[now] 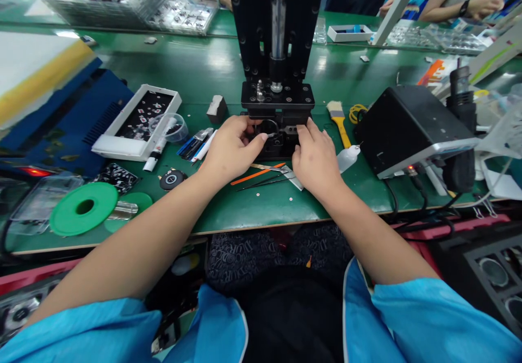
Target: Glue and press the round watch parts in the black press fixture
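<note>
A black press (278,93) with a steel shaft stands upright in front of me. In its low fixture (274,148) sits a dark ring-shaped part (269,126). My left hand (232,149) is at the fixture's left side, fingers curled and thumb bent in by the ring; what the fingertips grip is hidden. At the right side, my right hand (316,155) has its bent fingers against the fixture, close to a small metal piece (290,129); anything under those fingers is out of sight. Tweezers (267,182) and an orange stick (253,176) lie just below the hands.
To the left are a white tray of small parts (142,118), a marker (155,156) and a green spool (84,208). A brush (339,121), a squeeze bottle (348,158) and a black box with a lit lamp (408,129) stand right. Co-workers sit across the bench.
</note>
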The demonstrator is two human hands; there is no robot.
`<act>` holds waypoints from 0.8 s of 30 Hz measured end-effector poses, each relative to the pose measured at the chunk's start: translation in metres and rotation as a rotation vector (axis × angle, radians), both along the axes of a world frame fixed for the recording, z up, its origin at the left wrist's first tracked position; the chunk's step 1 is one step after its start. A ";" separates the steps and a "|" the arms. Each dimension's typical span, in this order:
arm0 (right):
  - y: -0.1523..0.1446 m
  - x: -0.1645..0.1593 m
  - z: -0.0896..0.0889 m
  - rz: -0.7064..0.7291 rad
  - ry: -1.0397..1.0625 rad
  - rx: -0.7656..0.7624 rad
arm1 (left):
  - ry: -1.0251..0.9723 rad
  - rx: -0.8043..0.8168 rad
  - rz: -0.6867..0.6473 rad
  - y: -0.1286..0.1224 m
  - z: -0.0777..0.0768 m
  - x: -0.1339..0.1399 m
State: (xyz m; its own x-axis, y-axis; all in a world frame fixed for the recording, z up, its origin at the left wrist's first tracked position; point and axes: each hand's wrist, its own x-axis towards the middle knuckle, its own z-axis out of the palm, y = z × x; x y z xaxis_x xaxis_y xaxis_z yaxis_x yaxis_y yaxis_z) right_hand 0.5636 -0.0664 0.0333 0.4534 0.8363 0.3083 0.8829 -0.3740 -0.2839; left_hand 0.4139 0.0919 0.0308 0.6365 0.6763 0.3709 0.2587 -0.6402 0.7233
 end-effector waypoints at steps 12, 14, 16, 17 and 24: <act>0.002 0.001 0.002 0.041 0.047 -0.007 | -0.008 -0.018 0.015 0.003 -0.005 -0.002; 0.002 0.000 0.002 0.042 0.049 -0.008 | -0.024 -0.020 0.011 0.005 -0.007 -0.003; 0.001 -0.001 0.002 0.042 0.056 -0.006 | -0.032 -0.022 0.002 0.007 -0.010 -0.005; 0.001 -0.002 0.002 0.042 0.063 -0.004 | -0.033 -0.026 -0.004 0.009 -0.012 -0.005; -0.001 -0.003 0.003 0.092 0.140 0.017 | -0.086 -0.070 -0.011 0.014 -0.014 -0.012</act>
